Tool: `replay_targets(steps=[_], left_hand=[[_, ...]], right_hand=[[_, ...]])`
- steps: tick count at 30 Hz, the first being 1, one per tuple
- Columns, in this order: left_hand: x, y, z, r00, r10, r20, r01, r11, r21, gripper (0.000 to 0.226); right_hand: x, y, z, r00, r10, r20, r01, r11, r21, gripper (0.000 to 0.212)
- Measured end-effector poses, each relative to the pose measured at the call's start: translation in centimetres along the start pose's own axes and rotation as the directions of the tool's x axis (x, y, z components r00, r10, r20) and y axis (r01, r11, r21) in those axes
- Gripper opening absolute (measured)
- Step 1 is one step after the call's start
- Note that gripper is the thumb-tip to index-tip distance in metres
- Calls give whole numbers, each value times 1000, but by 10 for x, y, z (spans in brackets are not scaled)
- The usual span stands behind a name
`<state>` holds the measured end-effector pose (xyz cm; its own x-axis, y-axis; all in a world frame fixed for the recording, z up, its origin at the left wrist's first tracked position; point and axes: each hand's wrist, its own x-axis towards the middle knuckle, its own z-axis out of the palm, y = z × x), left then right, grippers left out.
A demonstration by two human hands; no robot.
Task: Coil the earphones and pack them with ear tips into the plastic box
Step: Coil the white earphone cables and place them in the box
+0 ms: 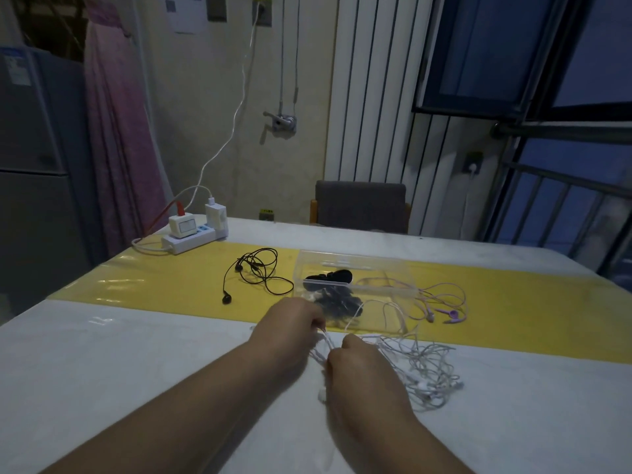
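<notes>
Pinching strands of the white earphones (427, 367) with both hands, left hand (290, 323) and right hand (362, 367) close together over the near part of the counter (102, 371), the rest of the cord lying in a loose tangle just to the right. Probably teasing one cord free before winding. First find a free end and ease it out slowly; avoid tugging, for fear of tightening the knots. Then wind even loops round the left fingers, keeping the buds outside the coil. Steer clear of the purple earphones (441, 302), just beyond the tangle and beside the clear plastic box (342, 258). Set the finished coil in that box on the yellow mat (154, 285), by the dark ear tips (331, 297) seen through the plastic, whether boxed or bagged hard to tell. Leave the black earphones (256, 271) for later.
</notes>
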<state>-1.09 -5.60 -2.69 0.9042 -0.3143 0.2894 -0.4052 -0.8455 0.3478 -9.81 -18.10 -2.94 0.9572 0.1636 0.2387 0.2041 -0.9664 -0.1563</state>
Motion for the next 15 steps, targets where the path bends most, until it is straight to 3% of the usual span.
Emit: replay_targets(steps=[8,15], left_hand=[[10,22,11,990,133,40,-136,989,65,22],[8,19,19,968,248,-28,-245,966,76,22]], right_hand=[[-4,6,-11,994,-18,-109,7,995,-98,29],[3,10,-9,997,-58,-56,46,981,-186,26]])
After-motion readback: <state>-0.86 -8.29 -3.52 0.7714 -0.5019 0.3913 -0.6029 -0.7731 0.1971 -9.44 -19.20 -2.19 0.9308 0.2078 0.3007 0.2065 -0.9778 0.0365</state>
